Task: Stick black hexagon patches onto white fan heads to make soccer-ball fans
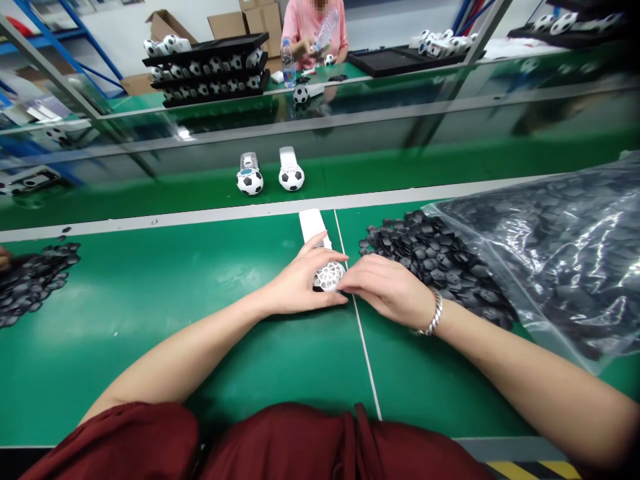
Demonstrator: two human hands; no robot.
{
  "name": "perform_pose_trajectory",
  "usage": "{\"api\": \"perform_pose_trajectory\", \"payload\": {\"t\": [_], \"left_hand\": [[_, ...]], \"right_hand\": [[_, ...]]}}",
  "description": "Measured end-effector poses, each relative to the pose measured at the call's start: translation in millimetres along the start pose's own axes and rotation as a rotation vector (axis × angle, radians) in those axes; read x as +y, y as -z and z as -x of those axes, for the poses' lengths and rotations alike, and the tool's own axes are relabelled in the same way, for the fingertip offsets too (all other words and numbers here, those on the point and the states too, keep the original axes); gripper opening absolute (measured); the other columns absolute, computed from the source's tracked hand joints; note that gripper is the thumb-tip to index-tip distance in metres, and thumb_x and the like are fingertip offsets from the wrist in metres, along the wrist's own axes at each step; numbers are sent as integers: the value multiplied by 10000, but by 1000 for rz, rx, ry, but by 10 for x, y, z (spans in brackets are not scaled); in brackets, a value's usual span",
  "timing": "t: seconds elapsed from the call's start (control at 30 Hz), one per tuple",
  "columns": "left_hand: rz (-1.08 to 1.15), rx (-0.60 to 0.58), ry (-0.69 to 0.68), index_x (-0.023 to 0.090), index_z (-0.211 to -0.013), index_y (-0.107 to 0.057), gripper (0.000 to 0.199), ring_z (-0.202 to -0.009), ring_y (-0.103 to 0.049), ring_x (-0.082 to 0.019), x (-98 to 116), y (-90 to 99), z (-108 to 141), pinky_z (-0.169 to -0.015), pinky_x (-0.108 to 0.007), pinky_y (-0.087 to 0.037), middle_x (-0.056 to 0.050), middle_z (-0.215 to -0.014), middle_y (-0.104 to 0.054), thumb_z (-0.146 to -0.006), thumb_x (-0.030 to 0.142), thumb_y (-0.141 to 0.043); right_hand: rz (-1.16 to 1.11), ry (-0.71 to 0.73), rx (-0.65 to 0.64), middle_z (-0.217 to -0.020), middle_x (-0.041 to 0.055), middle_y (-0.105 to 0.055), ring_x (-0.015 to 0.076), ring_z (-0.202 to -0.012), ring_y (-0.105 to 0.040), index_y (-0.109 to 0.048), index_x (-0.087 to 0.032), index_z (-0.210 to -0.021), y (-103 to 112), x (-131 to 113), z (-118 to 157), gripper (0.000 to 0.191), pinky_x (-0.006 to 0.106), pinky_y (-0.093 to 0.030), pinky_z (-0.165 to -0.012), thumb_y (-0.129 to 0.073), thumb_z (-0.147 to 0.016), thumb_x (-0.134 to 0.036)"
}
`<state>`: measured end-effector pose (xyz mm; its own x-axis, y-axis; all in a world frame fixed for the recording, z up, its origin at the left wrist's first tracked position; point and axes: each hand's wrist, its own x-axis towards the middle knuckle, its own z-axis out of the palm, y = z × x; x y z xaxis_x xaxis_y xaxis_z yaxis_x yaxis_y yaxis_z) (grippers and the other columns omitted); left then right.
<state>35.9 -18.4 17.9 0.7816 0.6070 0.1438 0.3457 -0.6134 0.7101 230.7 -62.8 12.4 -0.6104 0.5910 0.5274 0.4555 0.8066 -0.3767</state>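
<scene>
A white plastic soccer-ball-shaped housing (329, 275) with open web-like panels lies on the green table. Its flat white handle (311, 223) points away from me. My left hand (311, 275) is curled around the ball end, with fingers over the top and thumb at the near side. At the right edge of the ball, my right hand (383, 285) has its fingertips pinched together; whatever is between them is hidden. Just beyond the right hand is a pile of small black pentagon pieces (430, 250).
A clear plastic bag (575, 247) of black pieces lies at right. Another black pile (37, 277) is at far left, beside part of a hand. Two ball-ended devices (250, 180) (291, 176) stand beyond the pale strip. A person (313, 33) sits opposite, near stacked trays (207, 70).
</scene>
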Motion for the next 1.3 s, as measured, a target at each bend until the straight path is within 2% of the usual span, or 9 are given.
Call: {"api": "perform_pose_trajectory", "payload": {"t": [0.17, 0.3, 0.4, 0.67, 0.77, 0.87, 0.93, 1.07, 1.3], "left_hand": [[-23, 60, 29, 179, -1095, -512, 465, -1344, -115, -278, 42, -62, -2, -1080, -475, -200, -74, -1140, -566, -674, 308, -662], [-53, 92, 27, 199, -1059, -506, 419, -1330, -168, -278, 54, -80, 2, -1077, -497, -195, -59, -1099, -579, -661, 252, -627], [-76, 115, 11, 206, -1030, -499, 383, -1316, -207, -267, 61, -100, 6, -1086, -493, -174, -49, -1061, -586, -661, 232, -601], [-75, 93, 57, 204, -992, -483, 355, -1335, -139, -271, 83, -115, -4, -1069, -462, -232, -54, -1065, -562, -649, 203, -576], [-59, 53, 36, 196, -1020, -478, 403, -1339, -130, -272, 69, -79, -12, -1064, -444, -251, -67, -1136, -533, -632, 186, -584], [-42, 5, 14, 195, -1054, -472, 440, -1343, -126, -273, 55, -35, -15, -1061, -442, -257, -81, -1230, -482, -632, 175, -593], [-24, -8, -1, 203, -1055, -472, 427, -1343, -136, -266, 45, -27, -16, -1061, -445, -252, -80, -1229, -491, -653, 207, -615], [-1, 54, -13, 216, -1014, -486, 399, -1329, -191, -257, 28, -70, -19, -1055, -450, -254, -75, -1187, -533, -679, 347, -659], [-32, 5, -49, 231, -1028, -478, 387, -1319, -207, -260, -7, -10, -20, -1048, -461, -260, -56, -1127, -554, -684, 286, -646]], "right_hand": [[-67, -178, 76, -740, 21, -601, 134, -705, -548, -535, -190, -810, -41, -8, 5, 32, 262, -456, -666, -515, -835, -190], [-117, -305, 94, -717, 11, -572, 131, -681, -537, -532, -193, -763, -57, 56, 28, 130, 262, -451, -652, -582, -796, -308], [-129, -337, 74, -726, 15, -571, 139, -696, -541, -540, -186, -760, -61, 112, 32, 182, 267, -442, -661, -602, -773, -357], [-174, -433, -37, -728, 5, -576, 131, -698, -538, -563, -170, -714, -27, 140, -48, 194, 250, -417, -653, -648, -732, -344], [-187, -460, -2, -678, -9, -573, 116, -631, -528, -563, -171, -682, 16, 189, -61, 181, 230, -418, -600, -649, -730, -322], [22, -512, 132, -692, 7, -589, 133, -639, -532, -585, -175, -723, 94, 310, -22, 120, 254, -430, -619, -606, -769, -283], [250, -511, 149, -754, 41, -615, 171, -724, -545, -608, -172, -765, 145, 399, 20, 89, 300, -433, -695, -574, -791, -250], [482, -441, -34, -835, 71, -649, 215, -831, -543, -642, -169, -816, 176, 481, 78, 137, 354, -408, -791, -518, -827, -226], [595, -385, -213, -887, 65, -668, 219, -823, -533, -662, -166, -914, 148, 389, 78, 192, 325, -422, -769, -542, -817, -280]]}}
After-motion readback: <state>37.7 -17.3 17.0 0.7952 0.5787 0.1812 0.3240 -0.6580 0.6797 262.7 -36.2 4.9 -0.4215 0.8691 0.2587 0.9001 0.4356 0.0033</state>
